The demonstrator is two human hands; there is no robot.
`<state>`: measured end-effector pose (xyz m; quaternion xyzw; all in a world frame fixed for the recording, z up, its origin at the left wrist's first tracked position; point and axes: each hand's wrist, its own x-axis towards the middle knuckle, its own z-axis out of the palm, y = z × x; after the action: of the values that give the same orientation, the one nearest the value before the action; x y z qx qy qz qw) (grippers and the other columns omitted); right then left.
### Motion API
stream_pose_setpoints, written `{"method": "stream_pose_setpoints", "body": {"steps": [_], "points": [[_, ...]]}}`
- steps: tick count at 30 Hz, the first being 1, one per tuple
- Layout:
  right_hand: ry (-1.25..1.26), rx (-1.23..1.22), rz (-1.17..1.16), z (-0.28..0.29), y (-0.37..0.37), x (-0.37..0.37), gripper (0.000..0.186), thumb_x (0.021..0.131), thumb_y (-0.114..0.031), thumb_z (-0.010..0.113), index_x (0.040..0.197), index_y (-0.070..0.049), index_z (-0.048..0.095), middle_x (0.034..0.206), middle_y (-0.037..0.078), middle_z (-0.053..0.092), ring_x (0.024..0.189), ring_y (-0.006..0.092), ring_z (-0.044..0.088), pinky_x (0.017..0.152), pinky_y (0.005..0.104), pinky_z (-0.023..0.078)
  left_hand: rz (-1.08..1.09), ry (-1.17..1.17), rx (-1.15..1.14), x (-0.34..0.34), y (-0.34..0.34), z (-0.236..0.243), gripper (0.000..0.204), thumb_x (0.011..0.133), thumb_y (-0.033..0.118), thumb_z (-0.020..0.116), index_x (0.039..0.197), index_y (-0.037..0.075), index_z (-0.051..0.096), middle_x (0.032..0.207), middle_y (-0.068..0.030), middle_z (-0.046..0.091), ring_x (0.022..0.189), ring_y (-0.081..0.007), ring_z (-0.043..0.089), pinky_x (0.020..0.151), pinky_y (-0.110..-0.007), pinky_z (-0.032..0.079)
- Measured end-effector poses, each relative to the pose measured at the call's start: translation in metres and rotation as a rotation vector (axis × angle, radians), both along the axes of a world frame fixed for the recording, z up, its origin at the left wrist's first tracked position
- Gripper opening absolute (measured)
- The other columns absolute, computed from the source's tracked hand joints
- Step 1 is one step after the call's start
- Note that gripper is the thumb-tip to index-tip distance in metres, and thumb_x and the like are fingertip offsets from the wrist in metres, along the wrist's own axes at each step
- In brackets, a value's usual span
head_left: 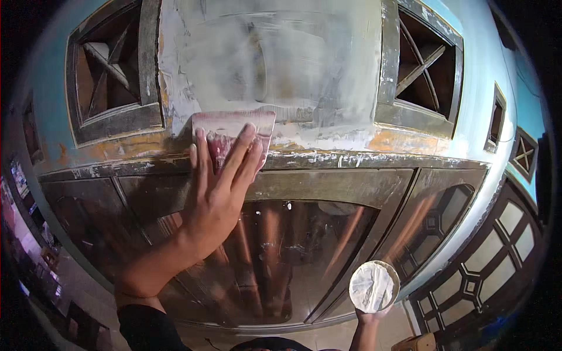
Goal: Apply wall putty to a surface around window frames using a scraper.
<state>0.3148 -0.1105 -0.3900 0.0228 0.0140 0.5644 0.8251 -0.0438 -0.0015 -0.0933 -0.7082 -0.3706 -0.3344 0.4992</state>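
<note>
My left hand presses a flat, reddish putty spreader against the wall, fingers stretched over its face. White putty smears the spreader and my fingertips. Its upper edge lies along the bottom of a grey-white plastered patch, just above the wooden window frame. Low on the right, my right hand holds up a round tub of white putty from beneath. Most of the right-hand fingers are hidden under the tub.
Wooden vents with crossed bars, one left and one right, flank the patch. Below is a dark wooden window with reflecting glass, its top ledge spattered white. A panelled door stands at the right. Blue paint covers the outer wall.
</note>
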Motion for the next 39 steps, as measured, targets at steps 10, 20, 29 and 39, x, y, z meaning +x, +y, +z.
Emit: {"method": "stream_pose_setpoints", "body": {"steps": [10, 20, 29, 39], "points": [[-0.124, 0.082, 0.010, -0.012, 0.006, -0.009, 0.068, 0.098, -0.055, 0.048, 0.150, -0.011, 0.051, 0.152, 0.012, 0.053, 0.139, 0.0384, 0.050, 0.117, 0.0584, 0.039, -0.044, -0.088, 0.223, -0.001, 0.045, 0.088, 0.060, 0.089, 0.002, 0.057, 0.148, 0.010, 0.052, 0.169, 0.0006, 0.027, 0.137, -0.0591, 0.039, 0.119, -0.061, 0.034], [0.081, 0.009, 0.060, -0.003, 0.002, -0.009, 0.072, 0.097, -0.057, 0.047, 0.153, -0.012, 0.047, 0.154, 0.013, 0.051, 0.141, 0.0403, 0.048, 0.118, 0.0600, 0.037, -0.046, 0.106, 0.084, 0.025, -0.025, 0.023, 0.053, 0.092, 0.017, 0.061, 0.146, 0.014, 0.058, 0.169, -0.0036, 0.027, 0.137, -0.0606, 0.039, 0.112, -0.061, 0.043], [0.043, 0.109, 0.104, -0.007, -0.002, -0.009, 0.073, 0.098, -0.060, 0.045, 0.152, -0.012, 0.049, 0.154, 0.013, 0.051, 0.140, 0.0404, 0.049, 0.117, 0.0606, 0.038, 0.025, -0.001, 0.306, 0.035, 0.043, 0.107, 0.056, 0.091, 0.009, 0.060, 0.146, 0.010, 0.055, 0.165, -0.0040, 0.035, 0.133, -0.0541, 0.046, 0.112, -0.061, 0.042], [0.073, -0.003, 0.004, 0.001, -0.016, -0.002, 0.067, 0.099, -0.055, 0.045, 0.149, -0.012, 0.053, 0.152, 0.014, 0.053, 0.139, 0.0391, 0.050, 0.118, 0.0595, 0.037, -0.145, 0.243, -0.098, 0.069, -0.030, -0.003, 0.052, 0.095, 0.018, 0.058, 0.146, 0.008, 0.056, 0.159, -0.0130, 0.043, 0.136, -0.0596, 0.040, 0.110, -0.065, 0.041]]}}
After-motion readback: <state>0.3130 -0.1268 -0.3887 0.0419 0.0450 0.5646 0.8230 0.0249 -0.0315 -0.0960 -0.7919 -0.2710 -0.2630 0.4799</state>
